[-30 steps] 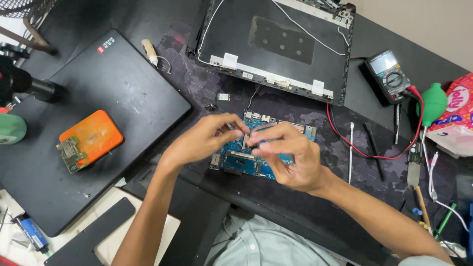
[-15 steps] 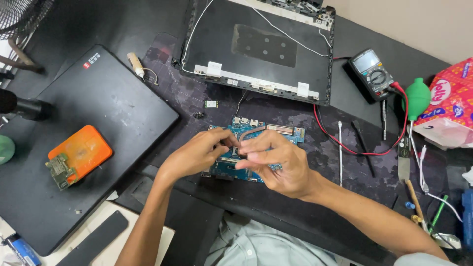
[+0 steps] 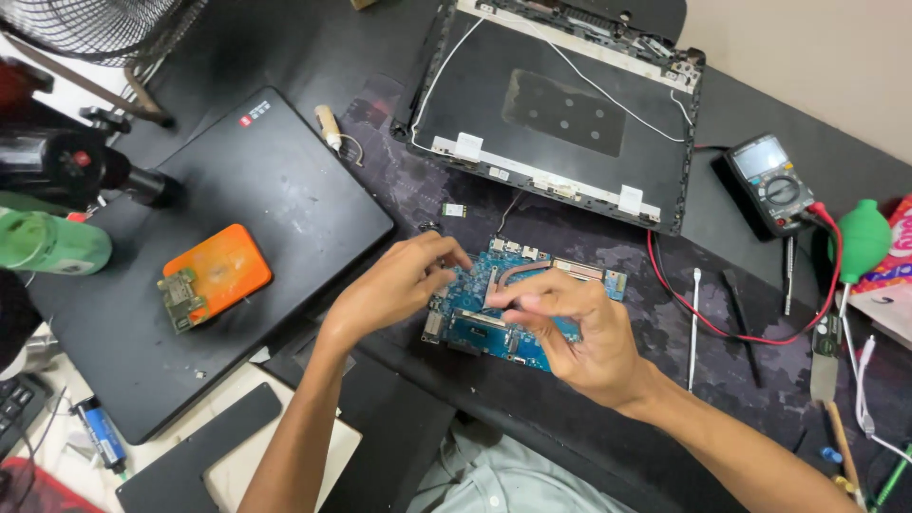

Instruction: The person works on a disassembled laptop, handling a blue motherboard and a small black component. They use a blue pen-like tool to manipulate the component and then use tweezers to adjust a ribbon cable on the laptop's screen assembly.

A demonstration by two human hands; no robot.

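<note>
Two hands meet over the blue circuit board [image 3: 518, 304], which lies flat on the dark mat just in front of the opened laptop lid shell [image 3: 560, 114]. Half a second ago both hands covered the board's middle; now the left hand [image 3: 394, 285] has slid to the board's left edge, fingertips curled and touching it, while the right hand [image 3: 570, 332] has drawn toward the board's near-right side, thumb and fingers pinched together. Whether they pinch some small part I cannot tell. That shift uncovers the copper heat pipe [image 3: 518, 275] on the board. Left of the board sits a closed black laptop [image 3: 285, 190] bearing an orange pad [image 3: 218, 271]; right of it, a multimeter [image 3: 771, 180].
</note>
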